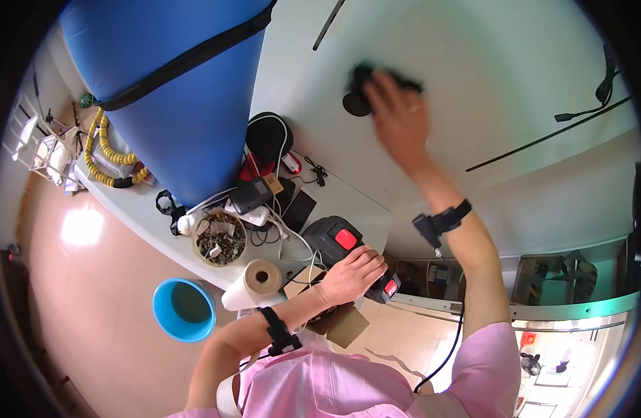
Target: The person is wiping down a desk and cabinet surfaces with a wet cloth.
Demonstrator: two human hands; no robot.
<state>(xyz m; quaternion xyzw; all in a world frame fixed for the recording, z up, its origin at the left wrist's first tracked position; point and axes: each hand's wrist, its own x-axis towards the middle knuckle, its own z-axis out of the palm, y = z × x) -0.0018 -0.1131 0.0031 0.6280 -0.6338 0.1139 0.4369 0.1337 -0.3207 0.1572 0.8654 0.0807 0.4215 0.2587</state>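
My left hand (353,277) is closed around the narrow middle of a black cordless device (328,237) with red parts, perhaps a power tool. Its wider end lies toward the cables, and its smaller end pokes out past my fingers over the table's near edge. Farther out, my right hand (401,123) is blurred and rests on a dark object (358,103) on the white tabletop (456,68). A round black part of it shows beside my fingers; the rest is too blurred and covered to name. Both wrists carry black strapped-on units (443,222).
A tall blue drum (179,130) with a black strap stands on the left. Near it are a tub of small debris (220,245), a paper roll (263,277), a phone (299,209) and tangled cables. A blue bucket (187,329) stands on the floor. An open drawer (508,313) lies right.
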